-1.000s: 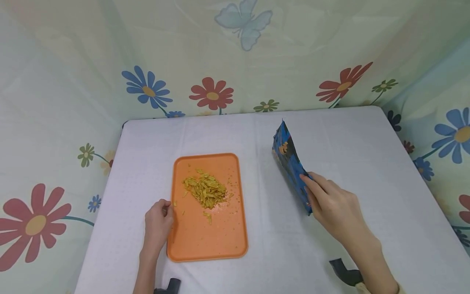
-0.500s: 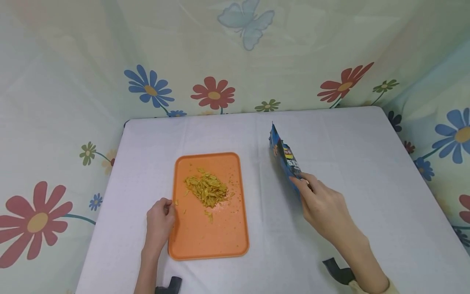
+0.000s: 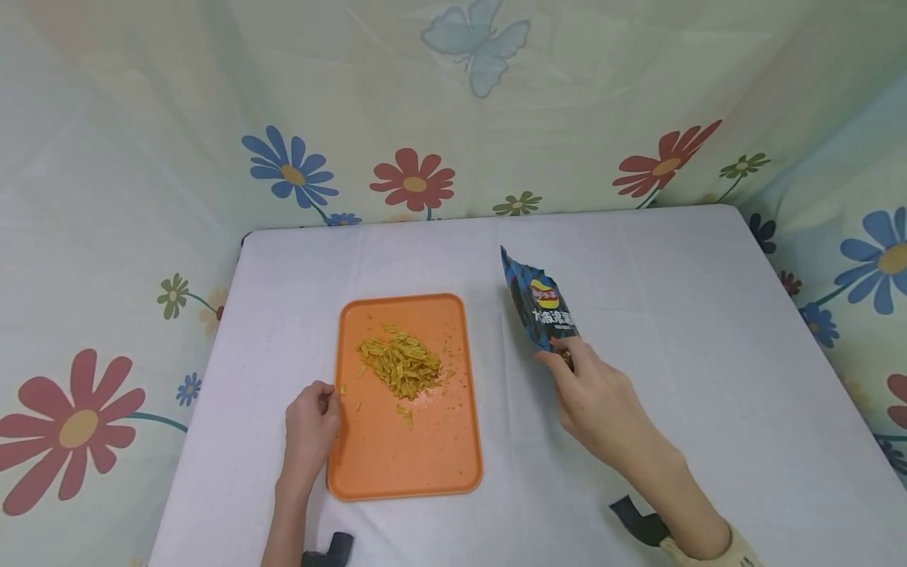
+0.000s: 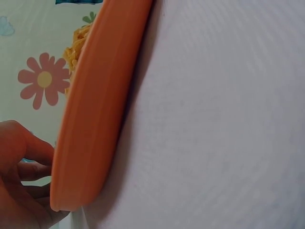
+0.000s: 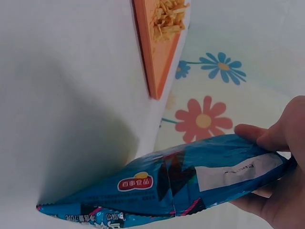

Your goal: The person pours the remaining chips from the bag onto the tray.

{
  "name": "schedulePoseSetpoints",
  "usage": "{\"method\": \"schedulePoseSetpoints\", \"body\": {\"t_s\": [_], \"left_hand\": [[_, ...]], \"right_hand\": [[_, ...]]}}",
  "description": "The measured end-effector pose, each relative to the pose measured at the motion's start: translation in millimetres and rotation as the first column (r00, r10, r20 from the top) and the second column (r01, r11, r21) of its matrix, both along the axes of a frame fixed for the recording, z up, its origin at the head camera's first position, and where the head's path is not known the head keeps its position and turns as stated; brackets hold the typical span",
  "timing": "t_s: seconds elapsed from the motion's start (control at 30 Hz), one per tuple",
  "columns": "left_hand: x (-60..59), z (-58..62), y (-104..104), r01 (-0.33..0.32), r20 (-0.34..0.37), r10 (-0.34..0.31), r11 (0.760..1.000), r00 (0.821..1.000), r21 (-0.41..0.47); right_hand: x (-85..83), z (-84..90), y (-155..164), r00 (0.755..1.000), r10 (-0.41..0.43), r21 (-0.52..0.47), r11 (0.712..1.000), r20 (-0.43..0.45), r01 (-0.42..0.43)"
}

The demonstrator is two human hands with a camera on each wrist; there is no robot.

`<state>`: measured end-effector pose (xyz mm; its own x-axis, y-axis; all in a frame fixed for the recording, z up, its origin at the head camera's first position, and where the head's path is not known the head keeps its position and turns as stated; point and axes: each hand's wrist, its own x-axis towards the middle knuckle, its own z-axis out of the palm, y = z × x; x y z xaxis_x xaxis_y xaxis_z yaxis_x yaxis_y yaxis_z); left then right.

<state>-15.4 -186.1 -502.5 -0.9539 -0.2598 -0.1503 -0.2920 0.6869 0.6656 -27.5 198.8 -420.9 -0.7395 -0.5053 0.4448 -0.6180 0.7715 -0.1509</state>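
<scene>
An orange tray (image 3: 404,465) lies on the white cloth, left of centre, bearing a heap of crushed yellow potato chips (image 3: 400,364) with crumbs scattered round it. With curled fingers my left hand (image 3: 312,429) grips the tray's left rim; the left wrist view shows those fingers (image 4: 35,169) against the tray wall (image 4: 95,105). To the right of the tray, my right hand (image 3: 602,398) pinches the near end of a blue chip bag (image 3: 531,295). Held above the cloth, the bag slants away from the hand, its printed front partly facing up; the right wrist view shows its back (image 5: 152,183).
White cloth covers the table (image 3: 680,315), extending right of the bag and behind the tray. A flowered curtain (image 3: 581,102) hangs along the back and both sides. Dark strap pieces (image 3: 641,524) show by each wrist.
My right hand has moved left with the chip bag, toward the tray. The bag has turned, so its logo side now shows. My left hand and the tray keep their places.
</scene>
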Motion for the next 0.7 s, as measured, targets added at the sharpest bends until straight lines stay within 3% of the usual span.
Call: {"method": "schedulePoseSetpoints", "body": {"t_s": [0.4,0.7], "left_hand": [[1.2,0.7,0.6,0.000,-0.001,0.000,1.000,1.000,0.012],[1.8,1.4,-0.6,0.003,-0.008,-0.003,1.000,1.000,0.013]], "right_hand": [[5.2,-6.8,-20.9,0.994,0.008,0.073,0.997,0.106,-0.016],[6.8,-19.5,-35.8,0.981,-0.051,0.108,0.994,0.187,0.031]]}}
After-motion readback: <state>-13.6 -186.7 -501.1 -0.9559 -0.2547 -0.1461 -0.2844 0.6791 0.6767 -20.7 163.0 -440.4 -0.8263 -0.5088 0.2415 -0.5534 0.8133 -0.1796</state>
